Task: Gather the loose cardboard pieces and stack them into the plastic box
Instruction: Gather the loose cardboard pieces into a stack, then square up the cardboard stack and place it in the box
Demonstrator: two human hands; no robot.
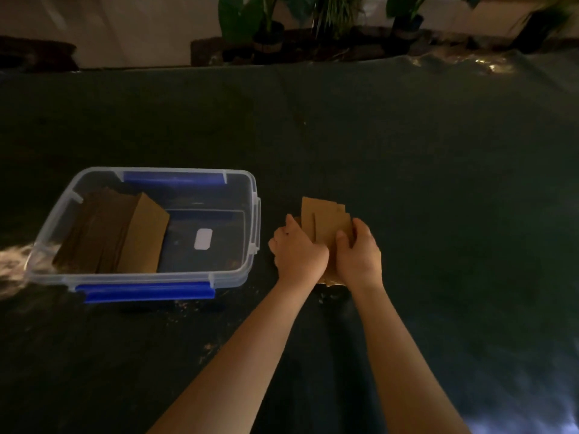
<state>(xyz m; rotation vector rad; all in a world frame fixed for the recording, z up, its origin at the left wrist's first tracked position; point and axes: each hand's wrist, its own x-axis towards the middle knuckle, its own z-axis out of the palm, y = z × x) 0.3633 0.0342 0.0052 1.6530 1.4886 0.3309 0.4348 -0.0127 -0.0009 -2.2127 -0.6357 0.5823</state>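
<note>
A clear plastic box (pixel 250 195) with blue latches sits on the dark table to the left. Inside it, a stack of brown cardboard pieces (pixel 125 236) leans against its left wall. Just right of the box, my left hand (pixel 299 252) and my right hand (pixel 358 255) together grip a bundle of brown cardboard pieces (pixel 322 217), pressed between them from both sides. The tops of the pieces stick up unevenly above my fingers. The lower part of the bundle is hidden behind my hands.
A dark cloth covers the table (pixel 438 183). Potted plants (pixel 269 29) stand along the far edge. Small pale crumbs (pixel 329 296) lie on the cloth below my hands. A white label (pixel 203 239) shows on the box floor.
</note>
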